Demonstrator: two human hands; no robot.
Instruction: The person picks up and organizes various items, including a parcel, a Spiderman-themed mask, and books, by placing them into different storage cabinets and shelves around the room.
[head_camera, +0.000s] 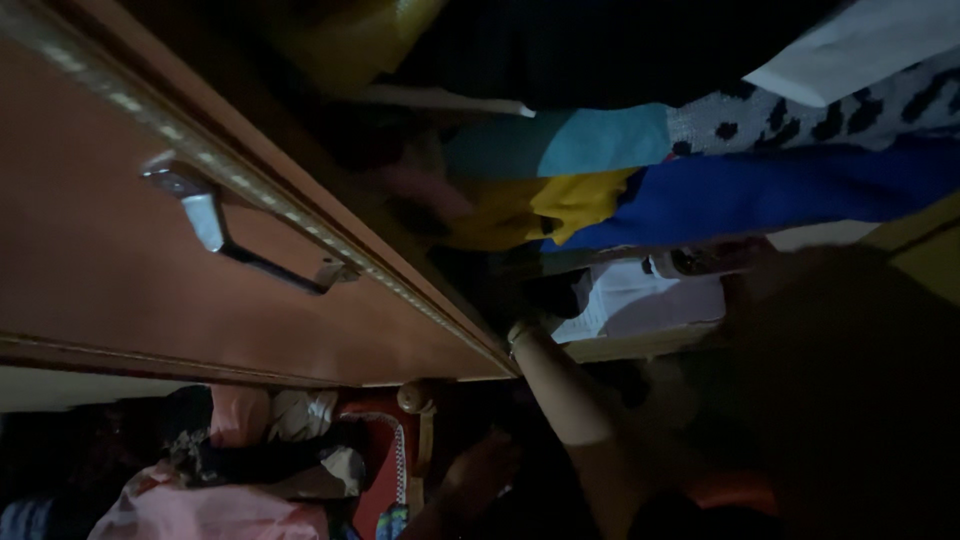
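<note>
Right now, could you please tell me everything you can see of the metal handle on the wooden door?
The metal handle is a slim bar, silvery and shiny at its upper left end and darker toward the lower right. It is fixed by two short posts to the reddish-brown wooden door, just beside the door's pale patterned edge strip. In this rotated view it runs diagonally. Light glints on the upper post; the rest is dim. Nothing touches it, and no hand is on it.

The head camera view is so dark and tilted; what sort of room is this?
Probably a bedroom, at an open wardrobe. A wooden wardrobe door with a metal handle stands open, folded clothes are stacked inside, and more clothing lies heaped on a bed behind.
</note>
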